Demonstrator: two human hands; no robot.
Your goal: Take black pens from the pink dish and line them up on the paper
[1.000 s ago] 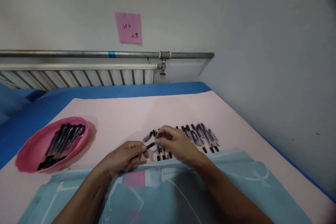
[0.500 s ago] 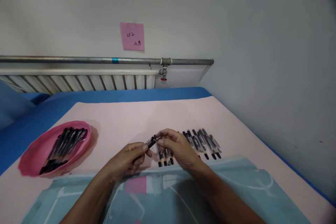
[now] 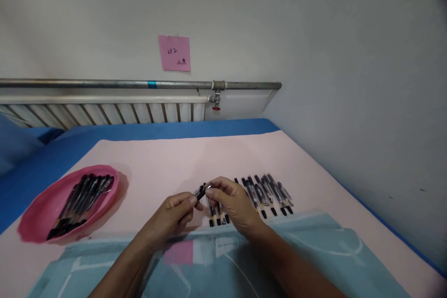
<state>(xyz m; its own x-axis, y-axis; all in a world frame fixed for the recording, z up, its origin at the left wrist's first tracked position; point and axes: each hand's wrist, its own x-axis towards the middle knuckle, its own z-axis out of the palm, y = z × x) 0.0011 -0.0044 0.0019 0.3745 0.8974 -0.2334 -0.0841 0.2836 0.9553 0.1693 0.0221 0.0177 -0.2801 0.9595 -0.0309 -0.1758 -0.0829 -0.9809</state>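
Observation:
Between my two hands is a black pen [image 3: 200,193], slanting up to the right over the table. My left hand [image 3: 176,212] pinches its lower part between thumb and forefinger. My right hand [image 3: 232,200] has its thumb and fingers closed at the pen's upper tip, where something small and shiny shows; I cannot make out exactly what. Under and beside my right hand lie several clear-barrelled pens [image 3: 218,216] with black ends, partly hidden by the hand. Further right is another spread of similar pens [image 3: 267,191].
At the left, a pink oval basket [image 3: 31,223] holds several black pens [image 3: 82,200]. A light blue cloth [image 3: 307,251] covers the near edge of the pink table surface [image 3: 157,163]. Behind are a radiator [image 3: 139,112], a metal pipe [image 3: 104,84] and a pink note [image 3: 174,53] on the wall.
The whole view has shifted slightly, so everything appears a little lower. Both hands stay on the pen, the right fingers now closed nearer its tip.

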